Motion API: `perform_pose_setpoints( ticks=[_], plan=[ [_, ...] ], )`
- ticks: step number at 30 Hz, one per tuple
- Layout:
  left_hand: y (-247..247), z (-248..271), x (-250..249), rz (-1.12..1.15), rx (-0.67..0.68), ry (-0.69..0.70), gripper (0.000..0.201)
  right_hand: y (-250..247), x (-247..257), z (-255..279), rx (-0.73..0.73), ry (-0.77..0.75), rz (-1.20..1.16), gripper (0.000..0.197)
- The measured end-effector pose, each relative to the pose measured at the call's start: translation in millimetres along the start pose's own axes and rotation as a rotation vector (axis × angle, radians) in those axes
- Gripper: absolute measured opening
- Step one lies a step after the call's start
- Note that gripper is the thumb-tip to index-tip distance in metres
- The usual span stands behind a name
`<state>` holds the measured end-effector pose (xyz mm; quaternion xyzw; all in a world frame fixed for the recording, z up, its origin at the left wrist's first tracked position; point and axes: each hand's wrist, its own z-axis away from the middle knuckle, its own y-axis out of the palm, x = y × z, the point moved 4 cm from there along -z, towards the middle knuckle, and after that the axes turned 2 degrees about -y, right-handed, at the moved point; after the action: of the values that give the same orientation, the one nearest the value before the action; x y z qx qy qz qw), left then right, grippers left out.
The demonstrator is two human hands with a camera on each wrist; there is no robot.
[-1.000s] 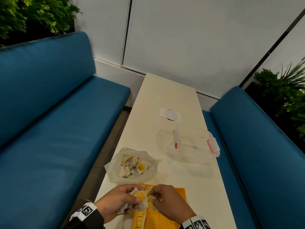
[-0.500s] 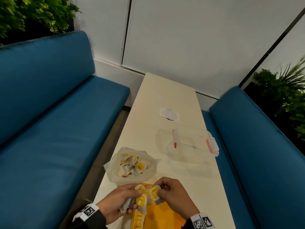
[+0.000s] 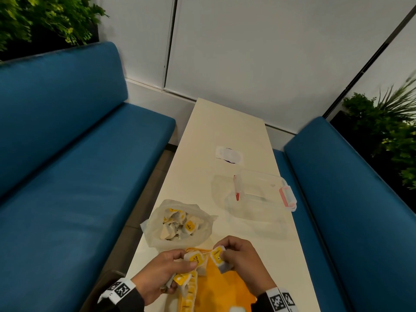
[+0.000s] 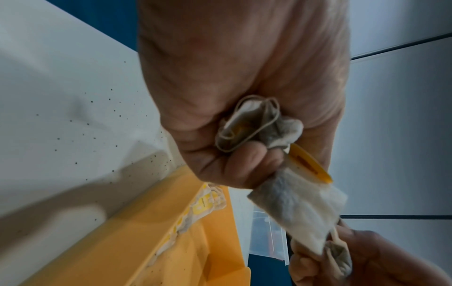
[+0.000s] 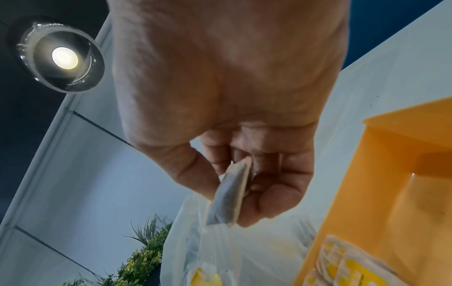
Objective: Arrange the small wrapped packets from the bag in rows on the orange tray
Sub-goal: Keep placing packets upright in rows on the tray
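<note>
The orange tray (image 3: 222, 289) lies at the near end of the table, with a row of yellow-labelled packets (image 3: 190, 293) along its left edge. Above it my left hand (image 3: 185, 265) grips a bunch of packets (image 4: 254, 123), and one of them hangs below the fist (image 4: 298, 205). My right hand (image 3: 222, 255) pinches a single packet (image 3: 218, 258) between thumb and fingers, close to the left hand's bunch; the same packet (image 5: 229, 195) shows in the right wrist view. Just beyond the tray the translucent bag (image 3: 177, 224) sits open with several packets inside.
A clear plastic box with pink latches (image 3: 261, 194) stands at mid-table on the right, and a white sachet (image 3: 229, 155) lies farther back. Blue benches (image 3: 67, 176) flank the narrow table (image 3: 202, 136). Plants stand in both far corners.
My hands have parted a little. The right hand has drawn one packet rightward, away from the left hand's bunch. Both hands shifted slightly toward the bag.
</note>
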<state>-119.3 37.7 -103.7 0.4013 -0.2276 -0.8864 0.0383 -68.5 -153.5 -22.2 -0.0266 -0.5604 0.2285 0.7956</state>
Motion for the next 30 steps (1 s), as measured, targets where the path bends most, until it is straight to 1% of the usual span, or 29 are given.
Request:
perform_pose_setpoints(
  ticks=[2, 4, 7, 10, 12, 16, 19, 23, 27, 30],
  plan=[
    [1, 3, -1, 0.050, 0.026, 0.004, 0.040, 0, 1, 1, 0.000, 0.026, -0.040, 0.026],
    [2, 5, -2, 0.117, 0.046, 0.014, 0.034, -1, -1, 1, -0.013, 0.055, -0.072, 0.026],
    [3, 5, -2, 0.186, 0.054, 0.029, 0.039, -1, -3, 0, -0.034, 0.103, -0.124, 0.024],
    [3, 7, -4, 0.168, 0.027, 0.048, 0.041, -1, -1, 1, -0.049, 0.122, -0.212, 0.019],
    [5, 8, -6, 0.134, 0.010, 0.063, 0.036, 1, 3, 3, -0.041, 0.109, -0.260, 0.016],
    [8, 8, -10, 0.090, -0.037, 0.083, 0.021, 8, 6, 7, -0.012, 0.062, -0.262, 0.014],
    [8, 7, -11, 0.076, -0.067, 0.090, 0.026, 12, 7, 9, 0.006, 0.044, -0.259, 0.012],
    [11, 8, -13, 0.057, -0.045, 0.104, 0.030, 15, 6, 10, 0.027, 0.040, -0.291, 0.013],
    [13, 10, -14, 0.064, -0.016, 0.120, 0.042, 14, 8, 12, 0.035, 0.035, -0.398, 0.014],
    [13, 11, -14, 0.069, -0.007, 0.121, 0.039, 13, 6, 12, 0.039, 0.044, -0.519, 0.017]
  ],
)
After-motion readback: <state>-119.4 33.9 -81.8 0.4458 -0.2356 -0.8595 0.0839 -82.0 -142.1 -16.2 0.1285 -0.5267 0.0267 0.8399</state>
